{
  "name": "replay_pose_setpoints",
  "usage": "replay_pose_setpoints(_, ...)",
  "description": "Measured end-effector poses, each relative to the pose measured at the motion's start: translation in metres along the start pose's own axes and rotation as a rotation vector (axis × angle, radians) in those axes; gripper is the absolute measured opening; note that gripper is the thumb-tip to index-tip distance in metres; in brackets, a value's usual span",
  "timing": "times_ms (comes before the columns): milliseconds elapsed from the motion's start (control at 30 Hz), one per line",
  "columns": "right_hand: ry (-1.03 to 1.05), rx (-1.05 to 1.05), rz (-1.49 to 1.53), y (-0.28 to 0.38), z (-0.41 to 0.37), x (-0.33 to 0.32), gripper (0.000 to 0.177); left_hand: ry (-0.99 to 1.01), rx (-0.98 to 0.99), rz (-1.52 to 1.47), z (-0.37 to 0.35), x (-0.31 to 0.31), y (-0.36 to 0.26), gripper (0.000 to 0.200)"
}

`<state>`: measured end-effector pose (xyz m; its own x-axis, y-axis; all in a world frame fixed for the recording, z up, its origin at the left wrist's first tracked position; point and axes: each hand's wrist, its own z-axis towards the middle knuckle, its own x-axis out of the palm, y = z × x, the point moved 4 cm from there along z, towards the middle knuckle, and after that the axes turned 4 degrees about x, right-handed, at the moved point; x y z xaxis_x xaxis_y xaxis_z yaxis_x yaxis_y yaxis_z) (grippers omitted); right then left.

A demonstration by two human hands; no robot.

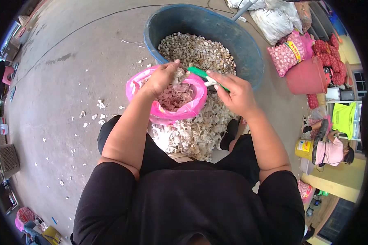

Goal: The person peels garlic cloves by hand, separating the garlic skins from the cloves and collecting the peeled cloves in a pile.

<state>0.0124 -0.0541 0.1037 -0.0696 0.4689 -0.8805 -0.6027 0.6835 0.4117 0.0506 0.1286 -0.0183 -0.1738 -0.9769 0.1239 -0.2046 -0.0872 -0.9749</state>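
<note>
My left hand (164, 78) is closed around a pale garlic bulb (179, 76), held over the pink plastic bag (198, 107). Reddish papery garlic skins (173, 98) fill the bag, whose mouth is rolled open. In my right hand (237, 94) is a slim green tool (198, 72), its tip pointing toward the garlic; a whitish piece shows beside it near my thumb and fingers. Just beyond both hands stands a big blue tub (249, 49), holding many loose garlic cloves (196, 51).
Peeled skins (192, 136) lie heaped between my legs, with scraps scattered over the concrete floor (69, 102). White sacks (274, 22), a net bag of garlic (285, 57) and a red bucket (306, 77) stand at right. Another person (331, 151) sits by a yellow bucket (303, 148).
</note>
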Motion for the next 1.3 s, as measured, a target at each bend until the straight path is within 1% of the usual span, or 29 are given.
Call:
replay_pose_setpoints(33, -0.002, 0.005, -0.059, -0.003, 0.001, 0.004, 0.043, 0.044, -0.060, 0.136, -0.004, 0.000, -0.007, 0.042)
replay_pose_setpoints(67, -0.005, 0.008, -0.119, -0.005, 0.001, 0.008, 0.043, -0.003, -0.023, 0.071, -0.003, 0.000, -0.007, 0.041)
replay_pose_setpoints(133, -0.026, 0.012, -0.089, 0.000, -0.007, 0.013, 0.042, -0.101, 0.053, -0.060, 0.000, -0.001, -0.005, 0.040)
replay_pose_setpoints(200, -0.018, 0.036, -0.040, 0.006, -0.016, 0.017, 0.042, -0.144, 0.176, -0.011, 0.000, -0.002, -0.008, 0.039)
replay_pose_setpoints(233, 0.113, 0.057, -0.042, 0.008, -0.022, 0.021, 0.039, -0.163, 0.239, 0.013, -0.001, -0.001, -0.011, 0.039)
replay_pose_setpoints(333, 0.121, -0.007, -0.044, 0.016, -0.026, 0.022, 0.038, -0.159, 0.215, -0.021, 0.000, -0.001, -0.012, 0.039)
replay_pose_setpoints(367, 0.059, 0.022, 0.078, 0.014, -0.023, 0.013, 0.038, -0.138, 0.174, -0.037, -0.001, -0.002, -0.013, 0.038)
replay_pose_setpoints(467, -0.078, -0.021, 0.123, 0.009, -0.003, -0.009, 0.038, 0.014, 0.149, -0.140, -0.002, 0.002, -0.015, 0.037)
replay_pose_setpoints(500, -0.060, -0.048, 0.108, 0.009, 0.003, -0.012, 0.038, 0.044, 0.120, -0.157, -0.003, 0.004, -0.015, 0.037)
replay_pose_setpoints(567, 0.017, -0.069, -0.027, 0.013, 0.009, -0.015, 0.036, 0.100, 0.066, -0.192, -0.004, 0.009, -0.014, 0.036)
replay_pose_setpoints(600, 0.059, -0.081, -0.092, 0.014, 0.011, -0.014, 0.036, 0.088, 0.079, -0.222, -0.002, 0.008, -0.014, 0.036)
replay_pose_setpoints(667, 0.079, -0.052, -0.084, 0.009, 0.008, -0.014, 0.034, 0.063, 0.101, -0.281, 0.001, 0.005, -0.011, 0.034)
replay_pose_setpoints(700, 0.086, -0.039, -0.081, 0.007, 0.007, -0.014, 0.034, -0.009, 0.059, -0.415, 0.000, 0.004, -0.011, 0.033)
replay_pose_setpoints(767, 0.055, 0.058, 0.051, 0.007, 0.005, -0.013, 0.036, -0.150, -0.019, -0.681, 0.000, 0.004, -0.013, 0.032)
replay_pose_setpoints(833, 0.003, 0.202, 0.202, 0.008, -0.001, -0.004, 0.035, -0.162, -0.067, -0.780, 0.003, 0.004, -0.007, 0.031)
replay_pose_setpoints(900, -0.110, 0.276, 0.348, 0.002, -0.008, 0.020, 0.033, -0.196, -0.090, -0.863, 0.003, 0.007, -0.006, 0.031)
replay_pose_setpoints(933, -0.164, 0.313, 0.423, 0.000, -0.009, 0.029, 0.032, -0.205, -0.074, -0.855, 0.005, 0.007, -0.005, 0.031)
replay_pose_setpoints(967, -0.170, 0.335, 0.440, 0.001, -0.006, 0.034, 0.031, -0.216, -0.062, -0.847, 0.008, 0.007, -0.001, 0.031)
replay_pose_setpoints(1033, -0.199, 0.353, 0.492, 0.003, 0.001, 0.045, 0.032, -0.230, -0.035, -0.852, 0.010, 0.009, 0.002, 0.031)
replay_pose_setpoints(1100, -0.232, 0.339, 0.497, 0.005, -0.001, 0.056, 0.033, -0.276, -0.021, -0.771, 0.009, 0.005, 0.005, 0.031)
replay_pose_setpoints(1133, -0.082, 0.388, 0.418, 0.005, -0.003, 0.056, 0.034, -0.299, -0.010, -0.729, 0.010, 0.001, 0.007, 0.032)
replay_pose_setpoints(1167, 0.070, 0.434, 0.340, 0.004, -0.007, 0.052, 0.034, -0.272, -0.040, -0.723, 0.010, -0.004, 0.012, 0.034)
replay_pose_setpoints(1200, 0.220, 0.471, 0.258, 0.002, -0.011, 0.050, 0.034, -0.324, -0.020, -0.718, 0.010, -0.009, 0.008, 0.035)
replay_pose_setpoints(1233, 0.222, 0.417, 0.232, -0.005, -0.017, 0.061, 0.033, -0.375, 0.000, -0.711, 0.009, -0.014, 0.001, 0.035)
replay_pose_setpoints(1267, 0.199, 0.442, 0.200, -0.011, -0.019, 0.069, 0.032, -0.422, 0.015, -0.707, 0.008, -0.016, -0.002, 0.036)
replay_pose_setpoints(1300, 0.179, 0.466, 0.167, -0.016, -0.017, 0.075, 0.031, -0.389, 0.026, -0.655, 0.007, -0.019, -0.002, 0.037)
